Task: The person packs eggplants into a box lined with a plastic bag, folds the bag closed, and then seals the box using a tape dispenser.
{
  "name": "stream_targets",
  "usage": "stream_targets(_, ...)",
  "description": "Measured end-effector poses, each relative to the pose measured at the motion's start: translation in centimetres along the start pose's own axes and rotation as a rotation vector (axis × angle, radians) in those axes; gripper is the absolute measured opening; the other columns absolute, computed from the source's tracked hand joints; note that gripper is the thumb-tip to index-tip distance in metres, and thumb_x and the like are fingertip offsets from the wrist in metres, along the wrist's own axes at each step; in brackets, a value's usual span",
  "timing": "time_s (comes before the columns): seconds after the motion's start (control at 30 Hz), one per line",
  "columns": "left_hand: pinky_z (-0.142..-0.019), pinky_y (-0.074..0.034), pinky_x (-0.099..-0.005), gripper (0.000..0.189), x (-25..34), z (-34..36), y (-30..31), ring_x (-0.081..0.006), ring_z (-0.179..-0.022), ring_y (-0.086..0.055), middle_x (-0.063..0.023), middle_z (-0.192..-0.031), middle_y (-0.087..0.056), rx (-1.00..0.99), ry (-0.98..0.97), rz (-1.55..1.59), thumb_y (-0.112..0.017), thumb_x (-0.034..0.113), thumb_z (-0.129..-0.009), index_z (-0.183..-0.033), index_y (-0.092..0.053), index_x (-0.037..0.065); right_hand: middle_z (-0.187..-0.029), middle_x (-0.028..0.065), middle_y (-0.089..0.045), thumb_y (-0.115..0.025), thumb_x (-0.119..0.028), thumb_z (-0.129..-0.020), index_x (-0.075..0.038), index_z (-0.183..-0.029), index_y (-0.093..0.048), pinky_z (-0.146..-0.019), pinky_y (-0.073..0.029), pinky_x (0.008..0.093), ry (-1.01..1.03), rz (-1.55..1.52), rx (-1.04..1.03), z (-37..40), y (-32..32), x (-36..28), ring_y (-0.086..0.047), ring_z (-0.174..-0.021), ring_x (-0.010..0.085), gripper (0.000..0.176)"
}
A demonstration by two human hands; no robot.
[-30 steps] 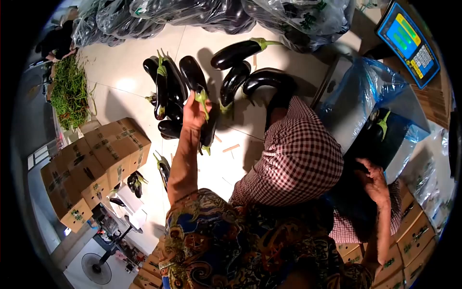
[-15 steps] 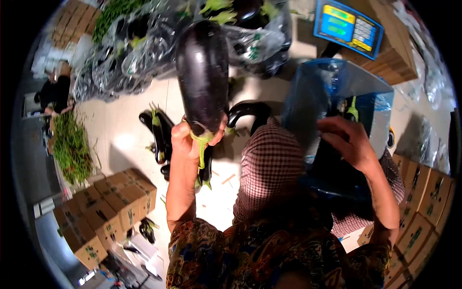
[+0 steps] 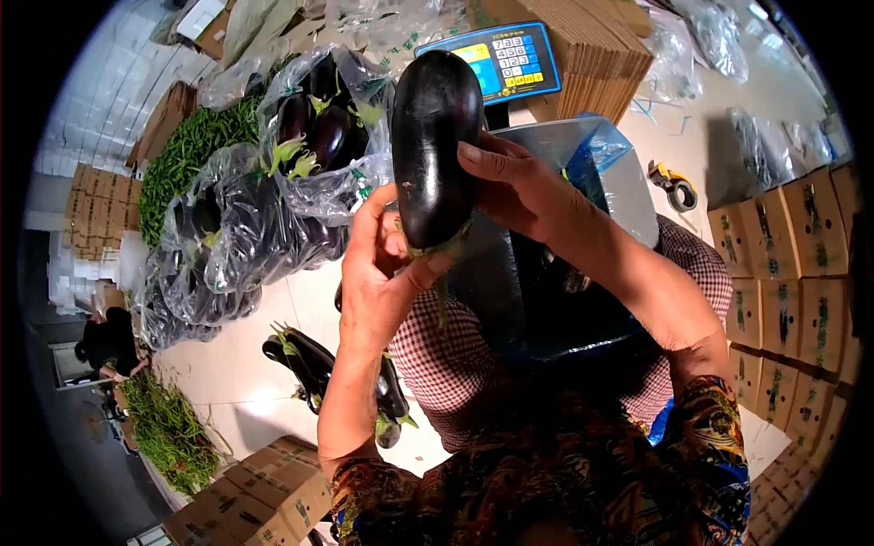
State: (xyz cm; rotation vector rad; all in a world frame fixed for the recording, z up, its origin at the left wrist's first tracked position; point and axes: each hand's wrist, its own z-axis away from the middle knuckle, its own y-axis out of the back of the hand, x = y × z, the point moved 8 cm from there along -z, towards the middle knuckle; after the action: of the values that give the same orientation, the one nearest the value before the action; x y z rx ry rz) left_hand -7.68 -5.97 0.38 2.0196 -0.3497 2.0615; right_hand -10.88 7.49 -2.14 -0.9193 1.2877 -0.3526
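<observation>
Left grip (image 3: pixel 376 282) and right grip (image 3: pixel 528 187) hold 1 dark eggplant (image 3: pixel 437 146).

On my feed I count two near hands (image 3: pixel 364 273), one raised eggplant (image 3: pixel 437 150), one scale display (image 3: pixel 517 64), one tape dispenser (image 3: pixel 672 185) — and one distant person (image 3: pixel 111 340).

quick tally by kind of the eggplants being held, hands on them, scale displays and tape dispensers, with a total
Glossy dark-purple oblong eggplant, held: 1
Bare left hand and right hand: 2
Blue-framed rectangular scale display: 1
Yellow-and-black tape dispenser: 1
Total: 5
</observation>
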Motion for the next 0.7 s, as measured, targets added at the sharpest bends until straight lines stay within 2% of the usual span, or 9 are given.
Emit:
stream_targets(0.1,-0.082,-0.051,-0.0281,0.070,0.2,0.2,-1.0,-0.0165,-0.095,-0.061,-0.0092,-0.108,-0.061,-0.022,0.021,0.034,-0.071,-0.002,-0.074,-0.135,-0.036,0.004,-0.111,0.0062,-0.061,-0.067,-0.029,-0.086,-0.004,-0.123,-0.051,-0.097,-0.042,0.0335,-0.010,-0.069,-0.045,0.1,1.1,0.3,-0.057,-0.106,0.0174,0.048)
stream_targets(0.2,-0.086,-0.049,-0.0302,0.072,-0.2,0.4,-1.6,-0.0177,-0.099,-0.060,-0.0103,-0.111,-0.060,-0.030,0.055,0.012,-0.070,-0.002,-0.075,-0.137,-0.033,0.003,-0.119,0.0080,-0.058,-0.063,-0.026,-0.089,-0.003,-0.129,-0.045,-0.101,-0.040,0.0369,-0.010,-0.061,-0.126,0.8,1.1,0.3,-0.054,-0.113,0.0200,0.050)
stream_targets(0.3,-0.089,-0.047,-0.0314,0.071,-0.1,0.4,-2.3,-0.0189,-0.102,-0.059,-0.0112,-0.112,-0.059,-0.012,0.011,-0.155,-0.070,0.001,-0.076,-0.137,-0.033,0.003,-0.122,0.0083,-0.056,-0.066,-0.023,-0.086,-0.003,-0.132,-0.043,-0.102,-0.039,0.0373,0.019,-0.052,-0.183,1.4,0.7,0.0,-0.052,-0.115,0.0203,0.055)
stream_targets(0.33,-0.090,-0.045,-0.0315,0.071,-0.2,0.5,-2.2,-0.0195,-0.102,-0.058,-0.0116,-0.114,-0.058,0.016,-0.025,-0.224,-0.069,0.006,-0.077,-0.137,-0.032,0.002,-0.123,0.0084,-0.056,-0.067,-0.022,-0.085,-0.003,-0.133,-0.043,-0.102,-0.038,0.0372,0.027,-0.046,-0.187,1.7,0.6,0.0,-0.052,-0.116,0.0205,0.056)
stream_targets(0.43,-0.091,-0.044,-0.0309,0.072,0.7,0.3,-3.3,-0.0195,-0.101,-0.058,-0.0116,-0.115,-0.056,-0.032,-0.016,-0.174,-0.070,0.012,-0.078,-0.137,-0.031,0.000,-0.123,0.0092,-0.055,-0.070,-0.020,-0.082,-0.003,-0.134,-0.042,-0.103,-0.038,0.0365,0.060,-0.013,-0.199,2.2,0.0,-0.7,-0.052,-0.115,0.0205,0.061)
stream_targets(0.47,-0.093,-0.043,-0.0308,0.075,0.8,0.3,-3.6,-0.0199,-0.106,-0.056,-0.0116,-0.117,-0.055,-0.029,-0.039,-0.192,-0.069,0.016,-0.078,-0.139,-0.029,-0.001,-0.122,0.0096,-0.056,-0.072,-0.021,-0.080,-0.002,-0.133,-0.042,-0.102,-0.038,0.0360,0.077,0.005,-0.195,2.4,-0.2,-1.2,-0.053,-0.114,0.0202,0.063)
stream_targets(0.57,-0.096,-0.041,-0.0312,0.080,1.0,0.1,-4.5,-0.0205,-0.113,-0.052,-0.0124,-0.123,-0.053,-0.076,-0.068,-0.115,-0.068,0.014,-0.078,-0.143,-0.024,0.000,-0.119,0.0094,-0.057,-0.074,-0.021,-0.078,-0.002,-0.131,-0.044,-0.101,-0.039,0.0350,0.115,0.020,-0.194,2.9,0.1,-2.0,-0.055,-0.111,0.0197,0.064)
stream_targets(0.7,-0.100,-0.037,-0.0317,0.084,-0.4,0.4,-5.4,-0.0207,-0.119,-0.049,-0.0130,-0.130,-0.050,-0.229,-0.022,0.144,-0.064,0.008,-0.078,-0.147,-0.018,0.001,-0.116,0.0082,-0.060,-0.074,-0.020,-0.076,-0.002,-0.127,-0.050,-0.101,-0.039,0.0352,0.086,0.031,-0.226,3.8,0.3,-3.2,-0.056,-0.109,0.0189,0.059)
